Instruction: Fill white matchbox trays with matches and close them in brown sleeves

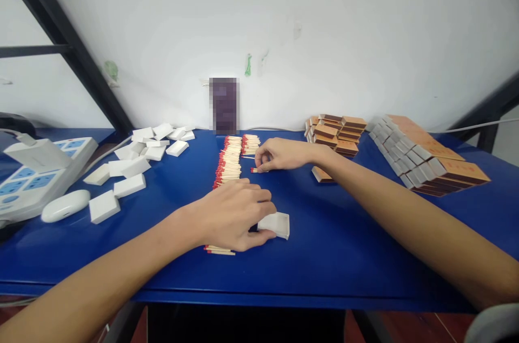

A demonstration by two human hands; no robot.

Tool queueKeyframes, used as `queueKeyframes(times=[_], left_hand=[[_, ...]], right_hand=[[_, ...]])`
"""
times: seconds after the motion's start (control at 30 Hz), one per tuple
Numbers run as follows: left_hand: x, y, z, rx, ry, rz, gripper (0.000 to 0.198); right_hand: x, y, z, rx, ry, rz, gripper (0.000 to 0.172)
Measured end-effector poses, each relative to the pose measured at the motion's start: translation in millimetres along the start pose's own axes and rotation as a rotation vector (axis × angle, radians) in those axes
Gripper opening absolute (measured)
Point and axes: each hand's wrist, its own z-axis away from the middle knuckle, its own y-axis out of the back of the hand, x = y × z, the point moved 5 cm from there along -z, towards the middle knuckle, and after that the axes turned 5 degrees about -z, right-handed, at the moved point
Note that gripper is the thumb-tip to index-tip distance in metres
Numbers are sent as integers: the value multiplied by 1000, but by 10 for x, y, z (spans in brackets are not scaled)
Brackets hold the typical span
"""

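Note:
My left hand (pixel 239 216) is closed on the left end of a small white matchbox tray (pixel 281 224), thumb on the near side and fingers on the far side. The part of the tray under the hand is hidden. Farther back, my right hand (pixel 278 154) pinches a few matches (pixel 254 170), their red heads pointing left, just above or on the table. A long row of red-headed matches (pixel 229 162) runs away from me beside and beneath my left hand. Next to my right fingertips lies a shorter row of matches (pixel 250 144).
White matchbox trays (pixel 130 165) are heaped on the left, near a white rounded case (pixel 66 206) and a power strip (pixel 48 181). Orange matchbox sleeves (pixel 336 132) are stacked behind my right forearm, with boxes in rows (pixel 430 154) farther right. A blurred dark object (pixel 224 105) leans on the wall.

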Motion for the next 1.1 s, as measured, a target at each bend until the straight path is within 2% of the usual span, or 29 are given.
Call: queueKeyframes(times=[0.07, 0.2, 0.3, 0.43, 0.63, 0.9, 0.97, 1.1], left_hand=[[0, -1, 0, 2, -2, -4, 28], [-1, -5, 2, 10, -8, -6, 28], [-1, -6, 3, 7, -9, -4, 29], [4, 4, 1, 14, -6, -8, 27], [5, 1, -3, 25, -7, -8, 27], [2, -3, 4, 14, -6, -3, 28], [3, -1, 5, 20, -6, -9, 28], [5, -1, 1, 27, -13, -17, 28]], right_hand=[[-20, 27, -7, 74, 22, 14, 20], [12, 39, -62, 317, -11, 129, 19], [80, -27, -121, 375, -79, 194, 20], [127, -53, -136, 307, -51, 194, 14], [131, 12, -38, 107, -57, 42, 11], [72, 18, -6, 5, -12, 2, 13], [55, 45, -9, 66, -10, 7, 14], [44, 111, -37, 411, -71, 168, 18]])
